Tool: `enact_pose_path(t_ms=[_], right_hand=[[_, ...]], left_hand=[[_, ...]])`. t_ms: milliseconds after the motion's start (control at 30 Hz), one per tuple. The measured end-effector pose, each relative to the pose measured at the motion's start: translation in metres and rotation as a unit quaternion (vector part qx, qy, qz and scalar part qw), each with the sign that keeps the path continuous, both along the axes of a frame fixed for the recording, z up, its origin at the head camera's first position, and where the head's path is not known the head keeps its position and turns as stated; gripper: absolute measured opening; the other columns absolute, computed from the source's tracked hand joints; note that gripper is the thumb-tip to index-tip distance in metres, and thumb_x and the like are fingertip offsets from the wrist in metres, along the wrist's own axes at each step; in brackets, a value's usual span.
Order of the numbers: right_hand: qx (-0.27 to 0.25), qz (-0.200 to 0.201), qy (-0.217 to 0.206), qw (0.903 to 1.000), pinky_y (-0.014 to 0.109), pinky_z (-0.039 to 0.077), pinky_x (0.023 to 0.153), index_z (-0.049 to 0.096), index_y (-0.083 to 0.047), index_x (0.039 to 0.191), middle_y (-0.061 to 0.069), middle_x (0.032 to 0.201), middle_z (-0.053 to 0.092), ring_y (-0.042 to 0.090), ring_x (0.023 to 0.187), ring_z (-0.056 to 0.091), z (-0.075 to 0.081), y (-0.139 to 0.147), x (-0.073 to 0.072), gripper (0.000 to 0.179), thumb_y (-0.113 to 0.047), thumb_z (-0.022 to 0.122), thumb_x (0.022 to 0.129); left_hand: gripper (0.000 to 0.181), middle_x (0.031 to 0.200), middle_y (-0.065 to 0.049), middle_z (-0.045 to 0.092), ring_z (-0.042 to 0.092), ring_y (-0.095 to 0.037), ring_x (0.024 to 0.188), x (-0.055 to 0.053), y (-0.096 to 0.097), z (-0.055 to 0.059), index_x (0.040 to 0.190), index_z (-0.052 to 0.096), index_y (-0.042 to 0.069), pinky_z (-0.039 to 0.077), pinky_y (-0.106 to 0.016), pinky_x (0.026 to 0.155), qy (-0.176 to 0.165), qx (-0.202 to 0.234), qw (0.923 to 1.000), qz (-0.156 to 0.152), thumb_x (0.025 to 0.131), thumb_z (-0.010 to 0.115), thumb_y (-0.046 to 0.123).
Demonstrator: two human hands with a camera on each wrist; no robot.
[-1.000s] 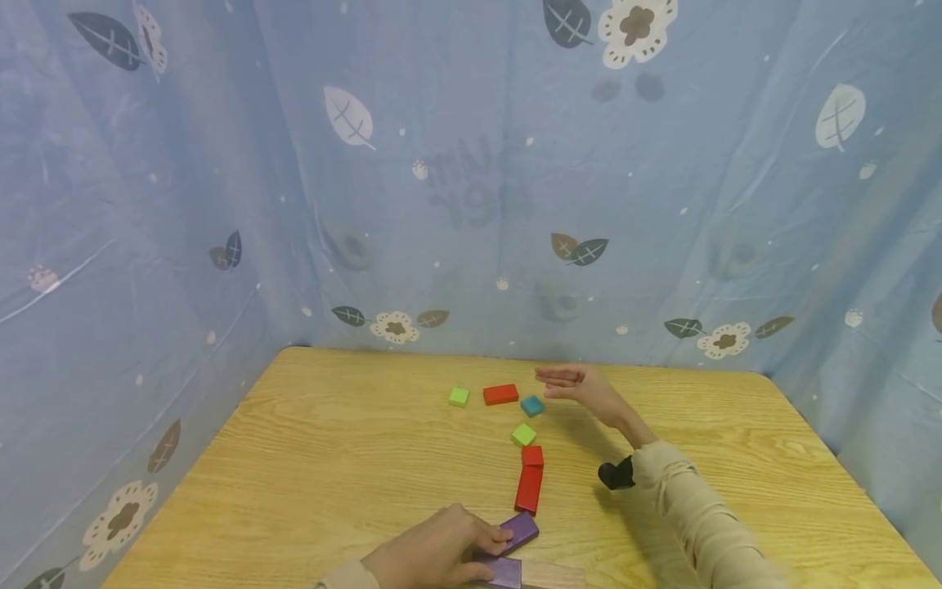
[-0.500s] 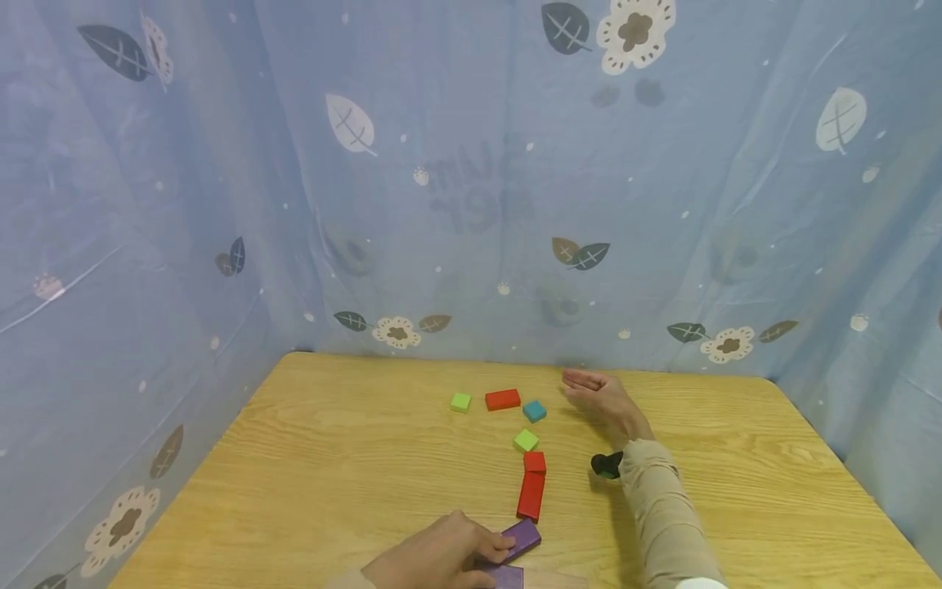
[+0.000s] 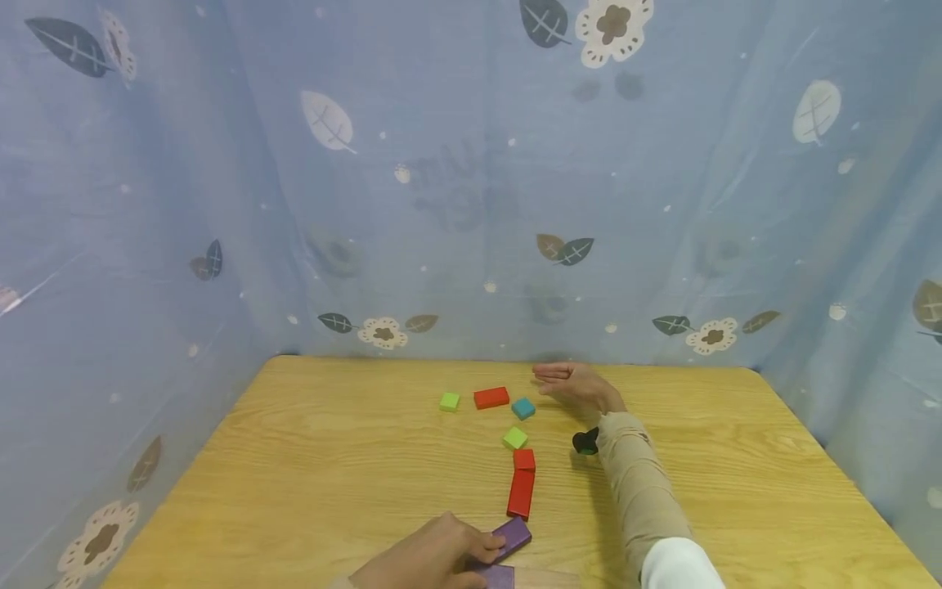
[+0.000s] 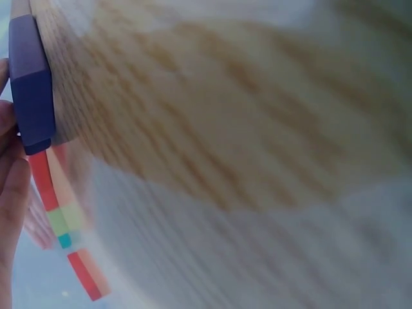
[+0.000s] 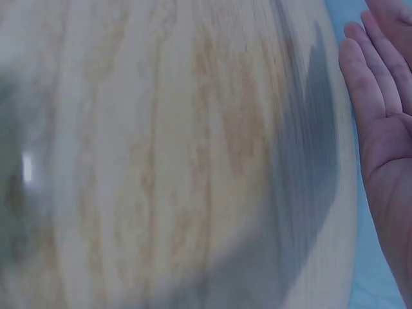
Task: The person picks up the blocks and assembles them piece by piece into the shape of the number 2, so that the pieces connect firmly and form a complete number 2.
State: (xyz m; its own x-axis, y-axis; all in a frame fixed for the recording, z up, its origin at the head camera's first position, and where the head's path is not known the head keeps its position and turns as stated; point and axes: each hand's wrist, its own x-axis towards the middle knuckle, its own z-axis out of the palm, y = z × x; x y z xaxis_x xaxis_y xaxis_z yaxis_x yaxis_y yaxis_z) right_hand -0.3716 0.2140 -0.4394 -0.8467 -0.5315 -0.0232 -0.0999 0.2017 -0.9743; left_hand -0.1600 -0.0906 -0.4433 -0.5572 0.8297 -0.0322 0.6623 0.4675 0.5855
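My left hand (image 3: 427, 552) is at the table's near side with its fingers curled on a purple block (image 3: 515, 533). Its thumb lies by a second purple block (image 3: 500, 577), partly hidden by the hand. In the left wrist view, fingertips show beside a purple block (image 4: 33, 90). Farther off are a long red block (image 3: 520, 494), a small red block (image 3: 524, 460), a green block (image 3: 515, 438), a teal block (image 3: 523, 408), another red block (image 3: 491, 398) and another green block (image 3: 450, 402). Right of the teal block, my right hand (image 3: 577, 384) holds nothing, its fingers straight.
A pale wooden block (image 3: 545, 579) adjoins the lower purple block at the near edge of view. The blocks lie in a bent line on the wooden table (image 3: 331, 458). A blue patterned curtain (image 3: 471, 204) stands behind the table and at both sides.
My right hand first drew back to the right, away from the teal block, then came leftward again with its fingers straight. My left hand stays at the purple blocks; the head view shifted slightly.
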Motion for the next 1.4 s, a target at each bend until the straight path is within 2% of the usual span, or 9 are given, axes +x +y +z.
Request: enact_pose_path(t_ms=[167, 300, 400, 533, 667, 900, 1000, 1167, 1400], right_hand=[[0.030, 0.021, 0.004, 0.9993, 0.036, 0.042, 0.101, 0.040, 0.009, 0.140, 0.026, 0.142, 0.041, 0.037, 0.133, 0.037, -0.003, -0.014, -0.004, 0.055, 0.004, 0.061, 0.090], [0.019, 0.052, -0.004, 0.9984, 0.037, 0.039, 0.103, 0.038, 0.013, 0.139, 0.028, 0.143, 0.037, 0.040, 0.133, 0.035, -0.007, -0.021, -0.006, 0.058, 0.010, 0.062, 0.087], [0.010, 0.074, 0.003, 0.9972, 0.037, 0.038, 0.104, 0.037, 0.015, 0.138, 0.031, 0.142, 0.036, 0.042, 0.133, 0.033, -0.007, -0.026, -0.007, 0.057, 0.014, 0.061, 0.086], [0.009, 0.084, 0.005, 0.9964, 0.035, 0.040, 0.102, 0.041, 0.016, 0.136, 0.031, 0.139, 0.041, 0.042, 0.131, 0.037, -0.005, -0.030, -0.008, 0.054, 0.015, 0.060, 0.085], [0.020, 0.078, 0.005, 0.9968, 0.034, 0.041, 0.102, 0.048, 0.013, 0.132, 0.027, 0.134, 0.050, 0.038, 0.127, 0.046, -0.004, -0.031, -0.005, 0.052, 0.014, 0.065, 0.082], [0.070, 0.068, 0.046, 0.9942, 0.044, 0.038, 0.104, 0.062, 0.007, 0.121, 0.019, 0.123, 0.062, 0.034, 0.122, 0.052, -0.008, -0.033, 0.004, 0.042, 0.008, 0.071, 0.079], [0.082, 0.055, 0.057, 0.9934, 0.046, 0.040, 0.102, 0.066, 0.004, 0.116, 0.017, 0.119, 0.065, 0.034, 0.120, 0.054, -0.010, -0.034, 0.005, 0.037, 0.006, 0.072, 0.079], [0.098, 0.031, 0.079, 0.9916, 0.044, 0.045, 0.096, 0.068, 0.002, 0.110, 0.014, 0.111, 0.068, 0.030, 0.109, 0.060, -0.008, -0.034, 0.005, 0.031, 0.000, 0.074, 0.080], [0.090, -0.007, 0.097, 0.9912, 0.045, 0.046, 0.094, 0.066, 0.001, 0.115, 0.013, 0.114, 0.066, 0.027, 0.106, 0.061, 0.002, -0.036, 0.008, 0.034, -0.007, 0.074, 0.083]], left_hand=[[0.036, 0.126, 0.002, 0.061, 0.055, 0.000, 0.106, 0.000, -0.003, -0.001, 0.123, 0.065, 0.006, 0.047, -0.013, 0.081, 0.024, 0.013, 0.9995, -0.016, 0.092, 0.064, 0.024], [0.035, 0.125, -0.002, 0.061, 0.055, -0.004, 0.107, 0.000, -0.003, -0.002, 0.122, 0.064, 0.003, 0.045, -0.010, 0.080, 0.036, 0.032, 0.9984, -0.030, 0.092, 0.064, 0.021], [0.034, 0.125, 0.000, 0.061, 0.055, -0.003, 0.108, 0.000, -0.002, -0.001, 0.121, 0.065, 0.004, 0.046, -0.012, 0.081, 0.021, 0.027, 0.9992, -0.018, 0.092, 0.065, 0.021], [0.034, 0.125, 0.004, 0.061, 0.054, -0.003, 0.110, -0.001, -0.001, 0.003, 0.122, 0.066, 0.007, 0.048, -0.017, 0.085, 0.010, 0.012, 0.9999, 0.001, 0.091, 0.067, 0.022], [0.034, 0.124, 0.004, 0.062, 0.055, -0.003, 0.110, -0.002, -0.001, 0.006, 0.121, 0.066, 0.007, 0.048, -0.017, 0.084, 0.030, 0.009, 0.9995, -0.003, 0.090, 0.068, 0.021], [0.035, 0.124, 0.006, 0.062, 0.054, -0.002, 0.110, -0.002, -0.001, 0.005, 0.121, 0.066, 0.008, 0.048, -0.017, 0.084, 0.018, 0.003, 0.9998, 0.004, 0.089, 0.069, 0.022], [0.035, 0.124, 0.005, 0.062, 0.054, -0.002, 0.110, -0.002, -0.001, 0.004, 0.121, 0.066, 0.007, 0.048, -0.016, 0.084, 0.025, 0.006, 0.9997, 0.000, 0.089, 0.069, 0.021], [0.035, 0.123, 0.004, 0.062, 0.054, -0.002, 0.110, -0.001, -0.001, 0.004, 0.121, 0.066, 0.006, 0.047, -0.014, 0.083, 0.037, 0.012, 0.9993, -0.004, 0.089, 0.069, 0.021], [0.035, 0.124, 0.005, 0.062, 0.055, -0.004, 0.111, -0.001, -0.003, 0.003, 0.121, 0.066, 0.007, 0.048, -0.017, 0.084, 0.040, 0.007, 0.9992, -0.002, 0.089, 0.069, 0.022]])
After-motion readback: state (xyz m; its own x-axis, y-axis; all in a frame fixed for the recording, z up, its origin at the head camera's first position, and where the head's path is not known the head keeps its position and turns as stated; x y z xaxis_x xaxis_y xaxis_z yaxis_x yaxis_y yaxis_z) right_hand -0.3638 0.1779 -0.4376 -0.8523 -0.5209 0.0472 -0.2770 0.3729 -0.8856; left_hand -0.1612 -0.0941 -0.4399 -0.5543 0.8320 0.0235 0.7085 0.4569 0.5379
